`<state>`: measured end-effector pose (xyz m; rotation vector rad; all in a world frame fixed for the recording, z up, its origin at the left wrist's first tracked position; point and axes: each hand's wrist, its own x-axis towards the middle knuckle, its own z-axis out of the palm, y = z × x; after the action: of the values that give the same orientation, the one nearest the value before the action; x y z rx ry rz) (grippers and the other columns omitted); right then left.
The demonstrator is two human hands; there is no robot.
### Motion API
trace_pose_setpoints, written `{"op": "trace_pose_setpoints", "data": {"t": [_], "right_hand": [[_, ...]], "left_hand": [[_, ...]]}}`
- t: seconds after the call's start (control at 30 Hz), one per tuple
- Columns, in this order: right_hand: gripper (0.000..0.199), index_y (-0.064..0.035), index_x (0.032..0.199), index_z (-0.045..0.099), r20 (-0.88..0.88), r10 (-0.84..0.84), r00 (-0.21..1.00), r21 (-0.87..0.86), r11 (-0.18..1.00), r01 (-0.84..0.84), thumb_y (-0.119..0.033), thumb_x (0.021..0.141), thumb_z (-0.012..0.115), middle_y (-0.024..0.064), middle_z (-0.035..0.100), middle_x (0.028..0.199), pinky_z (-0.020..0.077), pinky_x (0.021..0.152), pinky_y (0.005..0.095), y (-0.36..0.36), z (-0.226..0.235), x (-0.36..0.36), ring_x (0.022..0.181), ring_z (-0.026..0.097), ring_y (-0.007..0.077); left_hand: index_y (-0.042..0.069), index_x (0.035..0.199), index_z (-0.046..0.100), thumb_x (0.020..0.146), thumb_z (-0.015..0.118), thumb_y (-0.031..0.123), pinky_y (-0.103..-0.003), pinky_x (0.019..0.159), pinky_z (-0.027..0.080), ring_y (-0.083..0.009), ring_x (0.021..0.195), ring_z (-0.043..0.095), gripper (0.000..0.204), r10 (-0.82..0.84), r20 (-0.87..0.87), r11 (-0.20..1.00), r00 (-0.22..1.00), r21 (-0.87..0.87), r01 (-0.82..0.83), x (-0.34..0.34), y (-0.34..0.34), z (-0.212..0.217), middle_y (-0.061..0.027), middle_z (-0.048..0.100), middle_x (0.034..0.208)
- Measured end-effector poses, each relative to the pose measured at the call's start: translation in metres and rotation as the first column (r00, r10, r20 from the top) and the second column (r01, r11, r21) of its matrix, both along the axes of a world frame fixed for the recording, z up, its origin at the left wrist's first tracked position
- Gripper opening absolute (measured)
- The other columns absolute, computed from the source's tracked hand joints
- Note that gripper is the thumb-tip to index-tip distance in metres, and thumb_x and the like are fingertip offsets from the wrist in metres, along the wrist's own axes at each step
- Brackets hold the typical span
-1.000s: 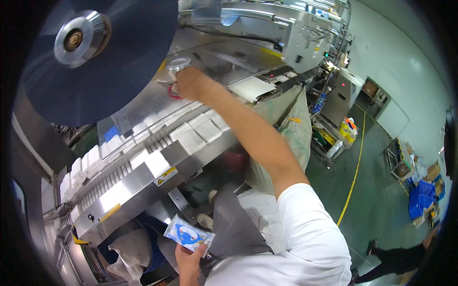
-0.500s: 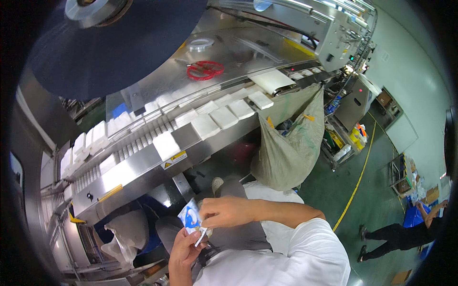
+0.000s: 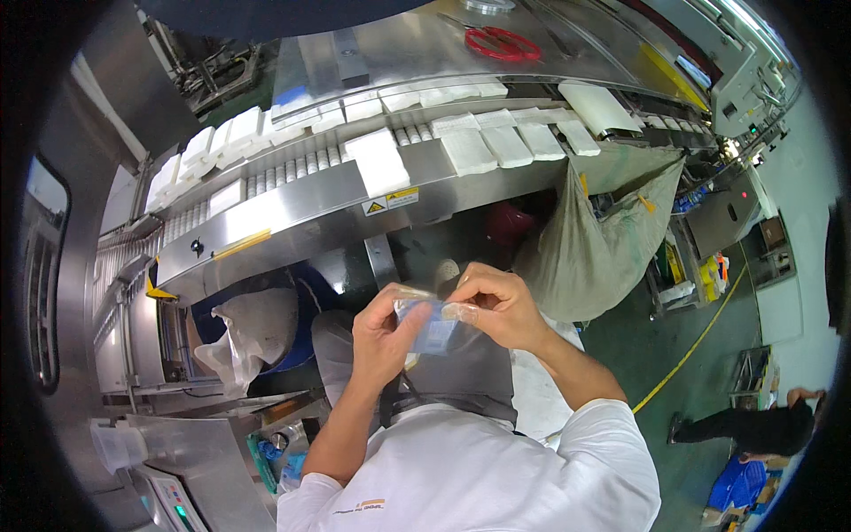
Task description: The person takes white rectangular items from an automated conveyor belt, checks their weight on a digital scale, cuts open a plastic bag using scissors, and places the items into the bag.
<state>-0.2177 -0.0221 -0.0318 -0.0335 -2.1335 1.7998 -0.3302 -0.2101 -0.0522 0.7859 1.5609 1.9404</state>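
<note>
In front of my lap, a small blue and clear plastic packet (image 3: 434, 333) is held up between both hands. My left hand (image 3: 381, 330) pinches its left upper edge between thumb and fingers. At the top right corner, my right hand (image 3: 503, 303) grips the film with its fingertips. The packet hangs down between them; whether anything is inside, I cannot tell. Beyond my hands, a folded white tissue stack (image 3: 378, 161) lies across the near edge of the metal conveyor (image 3: 292, 213). Several more white stacks (image 3: 467, 149) rest to its right.
A large grey-green sack (image 3: 603, 257) hangs open at the conveyor's right. Below the conveyor on the left stands a blue bin with a white bag (image 3: 257, 324). Red-handled scissors (image 3: 503, 44) lie on the metal top. Another person (image 3: 753, 426) stands at far right.
My view has swung, so the conveyor sits farther right and higher. My left hand has risen to the packet's upper edge, and both hands now hold its top, with the packet turned.
</note>
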Motion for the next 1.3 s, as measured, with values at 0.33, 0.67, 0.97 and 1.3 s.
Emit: {"op": "trace_pose_setpoints", "data": {"t": [0.33,0.67,0.97,1.3], "right_hand": [[0.024,-0.0022,0.100,0.076,-0.345,-0.207,0.916,0.392,0.855,0.341,0.009,0.079,0.076,0.0086,0.061,0.085,0.0430,0.059,0.0296,-0.023,-0.020,0.030,0.070,0.056,0.0191],[0.019,0.0010,0.095,0.075,-0.359,-0.336,0.870,0.257,0.861,0.439,0.010,0.079,0.076,0.0106,0.062,0.085,0.0442,0.060,0.0302,-0.039,-0.039,0.057,0.069,0.057,0.0202],[0.016,-0.0017,0.097,0.073,-0.016,-0.254,0.967,0.218,0.943,0.251,0.004,0.083,0.079,0.0073,0.062,0.085,0.0460,0.060,0.0279,-0.053,-0.059,0.083,0.070,0.059,0.0162],[0.009,-0.0006,0.099,0.069,0.017,-0.782,0.623,0.163,0.617,0.770,0.001,0.090,0.071,0.0065,0.067,0.084,0.0482,0.063,0.0258,0.070,-0.050,0.080,0.070,0.061,0.0111]], "left_hand": [[0.001,0.091,0.073,0.093,0.075,0.009,-0.024,0.071,0.049,-0.0087,0.074,0.063,0.008,-0.017,0.539,0.991,0.842,0.123,-0.058,0.003,0.030,-0.013,-0.0022,0.071,0.085],[0.002,0.092,0.073,0.093,0.074,0.009,-0.025,0.071,0.050,-0.0104,0.075,0.064,0.007,0.039,0.527,0.998,0.849,0.025,-0.062,0.021,0.033,-0.027,-0.0037,0.072,0.086],[0.004,0.098,0.069,0.100,0.069,0.015,-0.026,0.076,0.052,-0.0100,0.081,0.065,0.011,0.087,0.493,0.938,0.866,0.251,-0.237,-0.041,0.023,-0.012,-0.0020,0.071,0.091],[0.005,0.104,0.066,0.103,0.063,0.018,-0.026,0.081,0.049,-0.0101,0.086,0.062,0.014,-0.016,0.467,0.986,0.884,0.154,-0.063,-0.015,0.018,-0.011,-0.0004,0.067,0.094]]}}
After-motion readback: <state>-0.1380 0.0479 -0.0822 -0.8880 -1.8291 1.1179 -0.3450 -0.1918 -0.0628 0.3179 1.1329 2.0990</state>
